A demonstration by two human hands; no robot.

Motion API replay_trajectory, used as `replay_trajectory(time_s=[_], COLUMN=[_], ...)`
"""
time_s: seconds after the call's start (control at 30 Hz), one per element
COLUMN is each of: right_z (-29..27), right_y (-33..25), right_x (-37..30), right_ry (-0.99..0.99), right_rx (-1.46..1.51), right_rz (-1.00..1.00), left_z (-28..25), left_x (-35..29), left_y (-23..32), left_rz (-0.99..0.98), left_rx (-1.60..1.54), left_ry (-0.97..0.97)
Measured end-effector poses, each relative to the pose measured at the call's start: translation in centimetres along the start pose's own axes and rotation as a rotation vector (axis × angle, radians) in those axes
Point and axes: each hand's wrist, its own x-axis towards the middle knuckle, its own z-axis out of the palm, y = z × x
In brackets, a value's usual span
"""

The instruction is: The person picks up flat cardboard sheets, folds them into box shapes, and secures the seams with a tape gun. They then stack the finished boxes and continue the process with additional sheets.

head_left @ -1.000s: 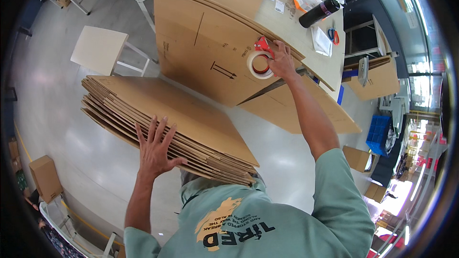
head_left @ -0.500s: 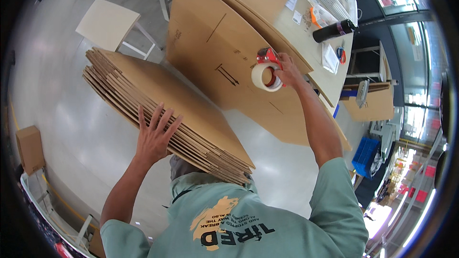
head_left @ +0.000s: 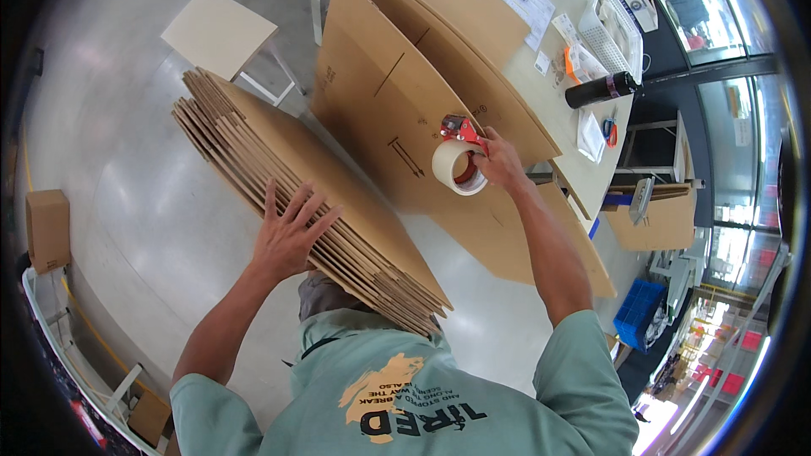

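A thick stack of flattened cardboard cartons [head_left: 291, 173] stands slanted on edge against my body. My left hand [head_left: 287, 226] lies across its upper edges with the fingers spread. In my right hand [head_left: 502, 160] is a red tape dispenser [head_left: 459, 127] carrying a wide roll of pale tape [head_left: 448, 165]. That hand is also at the upper edge of a large flat cardboard sheet [head_left: 359, 101], and I cannot tell whether its fingers grip the edge too. The sheet leans apart from more flat cardboard [head_left: 498, 89] at the table, with a gap between them.
The pale table [head_left: 583, 171] at the right bears a black bottle [head_left: 601, 89], scissors [head_left: 609, 130], a white basket [head_left: 610, 29] and papers [head_left: 522, 2]. A white stool [head_left: 221, 29] stands far left, a brown carton [head_left: 48, 230] farther left. A blue crate [head_left: 639, 312] sits right.
The cardboard sheet by my right hand has tipped toward me, widening the gap behind it. My right hand has come nearer with the tape dispenser. My left hand stays on the stack.
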Motion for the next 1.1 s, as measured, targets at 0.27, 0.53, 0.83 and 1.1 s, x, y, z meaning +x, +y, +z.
replay_trajectory(time_s=[0.27,0.53,0.83,1.1], right_z=[-7.8,-24.4,-21.1,-12.0], right_y=[-7.7,-16.0,-31.5,-41.7], right_x=[-4.3,-32.2,-67.8,-81.1], right_ry=[0.195,0.307,0.799,0.969], right_rx=[-0.039,0.243,0.109,0.075], right_rz=[-0.098,0.132,0.583,0.718], left_z=[-0.4,0.3,2.6,5.2], left_x=[0.1,0.5,1.6,3.0], left_y=[0.2,-0.5,-1.3,-2.5], left_rz=[0.048,0.181,0.261,0.320], left_rx=[0.100,0.065,0.133,0.099], left_ry=[-0.015,0.144,0.228,0.329])
